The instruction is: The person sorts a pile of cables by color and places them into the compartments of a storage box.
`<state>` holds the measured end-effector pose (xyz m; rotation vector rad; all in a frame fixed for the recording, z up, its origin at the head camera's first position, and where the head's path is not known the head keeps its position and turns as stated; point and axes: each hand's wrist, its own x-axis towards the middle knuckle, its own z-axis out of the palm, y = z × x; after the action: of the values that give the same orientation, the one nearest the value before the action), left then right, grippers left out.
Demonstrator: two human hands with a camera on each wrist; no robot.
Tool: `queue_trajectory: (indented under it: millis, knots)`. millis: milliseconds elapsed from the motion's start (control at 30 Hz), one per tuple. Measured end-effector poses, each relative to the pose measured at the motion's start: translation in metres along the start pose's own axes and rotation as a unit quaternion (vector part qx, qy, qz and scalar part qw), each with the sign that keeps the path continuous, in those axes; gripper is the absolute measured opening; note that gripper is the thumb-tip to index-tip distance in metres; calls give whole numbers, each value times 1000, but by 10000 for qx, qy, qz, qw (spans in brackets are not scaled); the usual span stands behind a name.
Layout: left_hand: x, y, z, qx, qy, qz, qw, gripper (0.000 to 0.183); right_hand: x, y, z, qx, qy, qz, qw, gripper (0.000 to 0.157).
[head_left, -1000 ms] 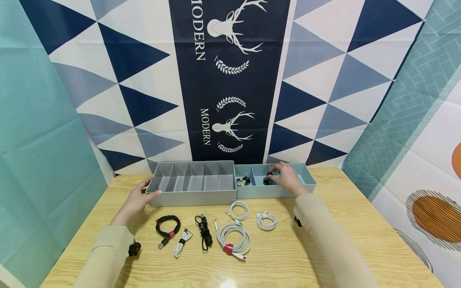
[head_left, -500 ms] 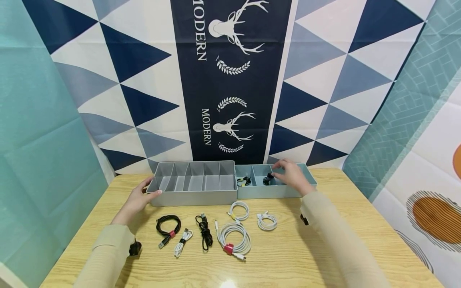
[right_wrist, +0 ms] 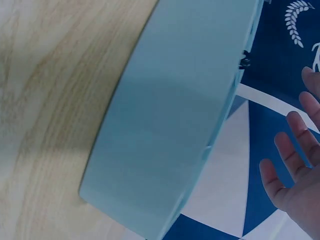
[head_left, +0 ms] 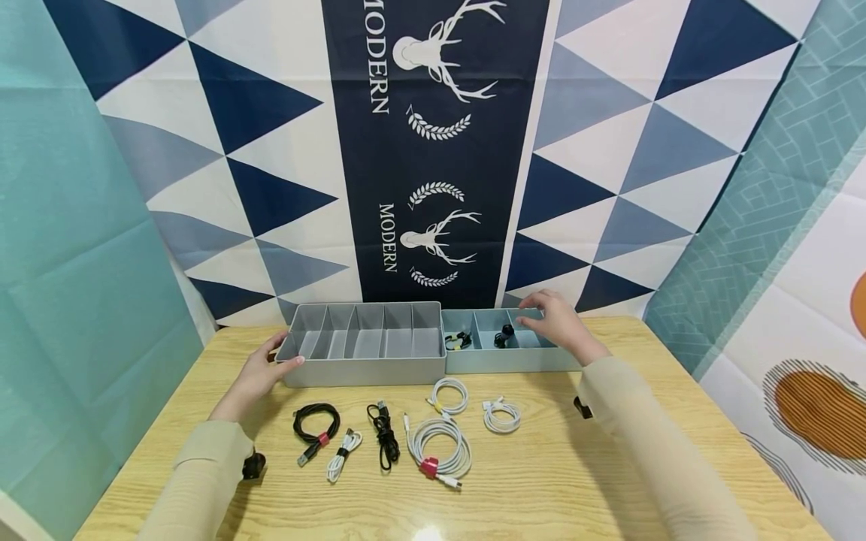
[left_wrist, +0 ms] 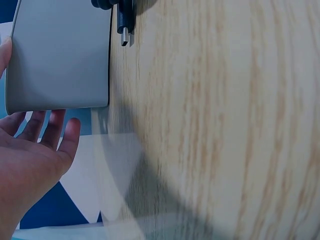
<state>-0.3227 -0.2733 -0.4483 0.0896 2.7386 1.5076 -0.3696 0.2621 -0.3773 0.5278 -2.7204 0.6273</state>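
The head view is bright and fairly sharp, glare whitening the surface (head_left: 528, 488) at the bottom edge, with soft shadows beside the sleeves (head_left: 656, 447). Both wrist views are dimmer and bluish; the right one's lens bows the blue box (right_wrist: 160, 110).

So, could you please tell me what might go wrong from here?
The right hand hovers near the black cable bundle in the blue tray and might snag it. The left hand holds the grey tray by a corner, so a tug could shift it against the blue tray.
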Motion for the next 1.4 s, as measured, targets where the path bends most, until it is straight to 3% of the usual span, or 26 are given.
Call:
queue_trajectory:
  millis: [533, 833, 1400]
  knots:
    - [-1, 3, -1, 42, -40, -21, 10000, 89, 0, -24, -18, 335, -211, -269, 9989, 24]
    - [-2, 4, 0, -19, -18, -24, 10000, 86, -4, -43, -30, 237, -72, -379, 9990, 22]
    - [-4, 3, -1, -50, -57, 38, 10000, 87, -14, -79, -44, 296, 288, -139, 9991, 23]
